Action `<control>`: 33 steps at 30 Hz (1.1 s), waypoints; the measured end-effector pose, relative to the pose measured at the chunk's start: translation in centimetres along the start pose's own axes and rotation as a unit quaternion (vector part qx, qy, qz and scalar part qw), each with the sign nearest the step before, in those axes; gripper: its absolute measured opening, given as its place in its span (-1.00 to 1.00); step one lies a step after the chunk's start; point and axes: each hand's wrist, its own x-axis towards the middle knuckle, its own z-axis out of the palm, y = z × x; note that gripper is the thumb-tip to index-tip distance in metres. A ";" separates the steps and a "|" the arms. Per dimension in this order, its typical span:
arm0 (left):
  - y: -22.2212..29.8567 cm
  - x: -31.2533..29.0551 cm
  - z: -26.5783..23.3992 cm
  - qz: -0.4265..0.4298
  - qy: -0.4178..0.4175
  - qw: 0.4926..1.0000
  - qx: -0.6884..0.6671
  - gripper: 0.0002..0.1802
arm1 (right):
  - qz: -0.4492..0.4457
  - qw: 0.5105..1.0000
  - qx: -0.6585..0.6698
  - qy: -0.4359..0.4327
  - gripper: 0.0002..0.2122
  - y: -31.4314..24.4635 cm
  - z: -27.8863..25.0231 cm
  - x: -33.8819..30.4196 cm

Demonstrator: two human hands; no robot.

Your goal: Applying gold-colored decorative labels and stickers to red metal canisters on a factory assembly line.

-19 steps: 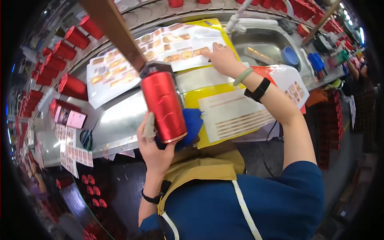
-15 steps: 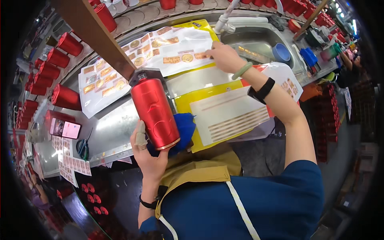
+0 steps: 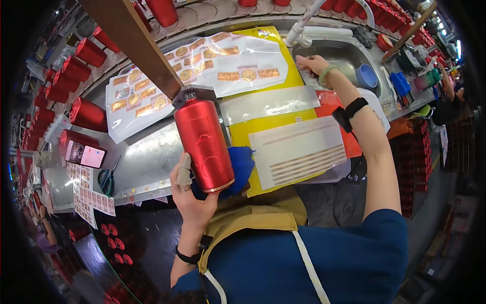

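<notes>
My left hand [image 3: 195,202] is closed round the lower end of a shiny red metal bottle [image 3: 205,144] with raised shapes on its side. The bottle leans, its neck end against a dark holder [image 3: 208,92] at the foot of a brown post. One finger wears a pale cover. Over the near left rim of the sink [image 3: 331,50] is my right hand [image 3: 315,65], its fingers drawn together; whatever they may hold is too small to make out. Left of it lies a white sheet [image 3: 263,50] of gold decals. Beneath the bottle is a blue cloth [image 3: 242,167].
The brown post [image 3: 132,38] slants across the bench. A striped decal sheet [image 3: 298,149] lies on yellow film at the front, beside a metal strip [image 3: 271,105]. A blue bowl [image 3: 366,76] sits in the sink. Phone [image 3: 85,154], scissors [image 3: 106,181] and red bottles [image 3: 88,114] stand left.
My right hand has moved from the right end of the decal sheet rightward to the sink. My left hand still holds the red bottle against the holder. The whole view has shifted slightly.
</notes>
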 end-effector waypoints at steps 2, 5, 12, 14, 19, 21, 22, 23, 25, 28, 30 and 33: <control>0.1 -0.3 0.0 -0.009 0.001 1.000 -0.003 0.00 | -0.035 0.993 -0.109 0.013 -0.20 -2.7 3.6 -1.1; 0.0 0.1 0.1 0.001 0.012 1.000 -0.012 0.00 | -0.053 0.903 -0.372 0.206 0.03 -2.7 6.8 -0.4; -0.4 0.2 0.3 -0.012 -0.004 0.999 -0.050 -0.04 | 0.073 0.969 -0.224 0.078 -0.47 -0.9 1.1 2.3; -0.7 0.1 0.5 -0.002 -0.004 0.999 -0.054 -0.03 | 0.041 0.993 -0.012 0.112 -0.63 -0.8 1.2 0.8; -1.2 -0.3 -0.3 -0.029 -0.035 0.997 -0.068 0.06 | -0.113 0.966 -0.064 0.226 -0.82 -6.1 4.3 -5.7; -0.4 1.1 -1.2 -0.003 -0.078 0.994 -0.077 0.20 | -0.303 0.904 -0.202 0.224 -0.85 -7.4 3.5 -7.5; -0.3 1.4 -1.9 -0.018 -0.099 0.989 -0.107 0.29 | -0.305 0.904 -0.201 0.222 -0.85 -8.9 3.8 -8.7; -0.4 2.1 -2.4 -0.020 -0.096 0.989 -0.109 0.29 | -0.377 0.882 -0.204 0.196 -0.85 -10.6 4.2 -10.5; 0.0 4.4 -3.5 0.029 -0.062 0.994 -0.091 0.23 | -0.447 0.855 -0.203 0.168 -0.85 -13.6 5.0 -14.0; 1.0 8.8 -3.6 0.090 -0.027 0.991 -0.094 0.01 | -0.535 0.798 -0.241 0.139 -0.82 -17.6 6.6 -19.5; 2.3 11.4 -2.9 0.107 -0.020 0.988 -0.108 -0.04 | -0.531 0.812 -0.226 0.092 -0.93 -19.7 8.5 -23.3; 3.8 14.2 -0.9 0.182 0.029 0.966 -0.181 -0.30 | -0.599 0.776 -0.193 0.052 -0.76 -20.4 10.0 -25.5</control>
